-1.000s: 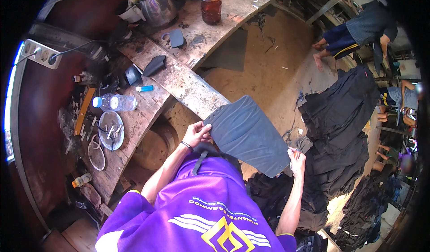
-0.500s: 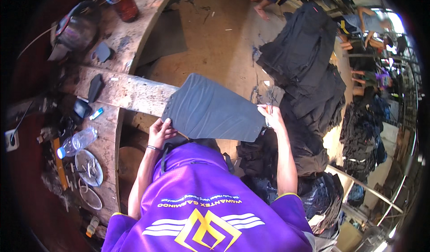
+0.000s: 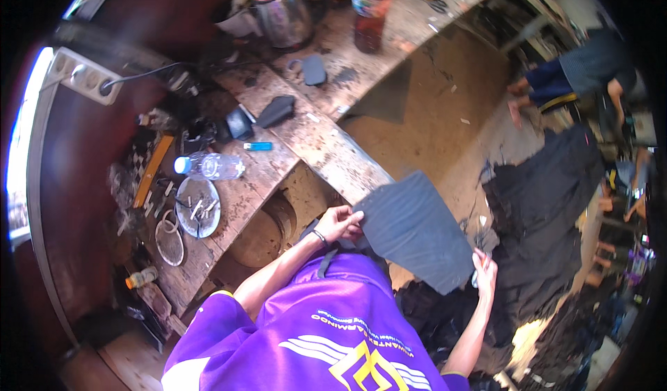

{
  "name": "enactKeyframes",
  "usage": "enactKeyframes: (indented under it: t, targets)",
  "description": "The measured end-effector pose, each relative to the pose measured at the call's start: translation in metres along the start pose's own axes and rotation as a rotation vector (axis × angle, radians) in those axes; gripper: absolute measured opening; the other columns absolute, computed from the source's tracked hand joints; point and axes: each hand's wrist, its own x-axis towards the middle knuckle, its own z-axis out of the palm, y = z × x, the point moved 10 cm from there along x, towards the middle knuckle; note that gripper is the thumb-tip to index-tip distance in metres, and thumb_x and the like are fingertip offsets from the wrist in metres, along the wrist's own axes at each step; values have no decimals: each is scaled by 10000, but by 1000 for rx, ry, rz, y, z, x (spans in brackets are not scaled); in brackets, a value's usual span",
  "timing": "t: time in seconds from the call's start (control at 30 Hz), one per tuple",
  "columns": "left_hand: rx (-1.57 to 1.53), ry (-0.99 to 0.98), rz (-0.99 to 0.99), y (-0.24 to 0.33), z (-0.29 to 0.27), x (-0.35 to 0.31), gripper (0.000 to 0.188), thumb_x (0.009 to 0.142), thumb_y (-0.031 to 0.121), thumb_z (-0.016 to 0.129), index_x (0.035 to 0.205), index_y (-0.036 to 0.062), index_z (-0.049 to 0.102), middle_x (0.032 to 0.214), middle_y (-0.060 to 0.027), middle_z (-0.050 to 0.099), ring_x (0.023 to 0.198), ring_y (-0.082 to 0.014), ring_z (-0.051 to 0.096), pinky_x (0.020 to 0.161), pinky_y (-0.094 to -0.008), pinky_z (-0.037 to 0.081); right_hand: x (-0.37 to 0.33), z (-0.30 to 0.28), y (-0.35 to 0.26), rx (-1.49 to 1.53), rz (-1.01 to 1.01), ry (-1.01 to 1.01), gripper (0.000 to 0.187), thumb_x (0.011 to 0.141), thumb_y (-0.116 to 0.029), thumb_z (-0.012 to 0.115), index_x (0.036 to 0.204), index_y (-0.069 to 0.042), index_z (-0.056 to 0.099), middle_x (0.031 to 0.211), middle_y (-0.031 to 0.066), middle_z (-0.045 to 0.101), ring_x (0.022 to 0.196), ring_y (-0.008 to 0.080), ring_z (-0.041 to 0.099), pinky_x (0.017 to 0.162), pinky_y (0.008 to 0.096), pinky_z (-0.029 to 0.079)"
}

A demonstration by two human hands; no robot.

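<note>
A dark grey, roughly four-sided sheet [image 3: 417, 231] with faint curved lines is held up in front of my body, tilted down to the right. My left hand [image 3: 338, 224] pinches its left corner between thumb and fingers. At the lower right edge, my right hand [image 3: 485, 271] grips the sheet; a small pale thing shows by its fingers, too small to name. Beneath the sheet's upper left corner runs a worn wooden plank [image 3: 326, 151].
On the wooden bench are a plastic bottle [image 3: 215, 166], a plate with cigarette butts [image 3: 198, 217], a blue lighter [image 3: 258, 146], an electric kettle [image 3: 285, 22] and a bottle of red-brown liquid [image 3: 370, 15]. Dark garments [image 3: 542, 203] lie piled at right. Another person [image 3: 590, 71] is at far right.
My view has turned left, bringing more of the bench into sight. The sheet now slants more steeply down to the right, still between both hands.
</note>
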Motion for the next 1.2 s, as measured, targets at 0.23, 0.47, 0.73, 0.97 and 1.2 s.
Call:
enactKeyframes:
  t: [0.23,0.47,0.73,0.97,1.2]
  targets:
    - [1064,869,761,183,-86,-50,311,926,377,717,956,68,688,885,-126,665,844,-317,672,735,-430,546,5,-33,-57,118,39,379,359,995,-262,707,1231,8,698,1068,78,726,937,173,709,782,304,553]
    - [1422,1097,535,308,-146,54,320,864,343,748,1028,70,718,1061,-129,660,1062,-319,646,840,-445,544,10,74,-174,154,-180,202,225,943,-91,739,1155,-15,738,927,45,695,858,125,656,771,272,500]
    - [1198,1046,286,313,-182,92,258,860,198,628,1014,43,766,1025,-245,743,995,-412,727,863,-524,581,-27,98,-157,140,-75,285,214,956,-157,731,1120,-21,751,912,59,725,805,139,685,714,300,510]
    - [1217,962,420,316,-176,86,273,841,229,699,998,11,743,1007,-268,728,961,-441,714,842,-509,576,-48,112,-140,208,-38,329,234,967,-211,732,1110,-26,753,854,76,735,821,132,700,725,296,523]
    - [1349,997,418,328,-191,91,262,852,251,696,958,16,748,986,-246,733,955,-438,714,831,-519,577,-55,127,-139,218,-18,282,255,975,-191,727,1126,14,737,907,91,732,831,156,718,749,292,555]
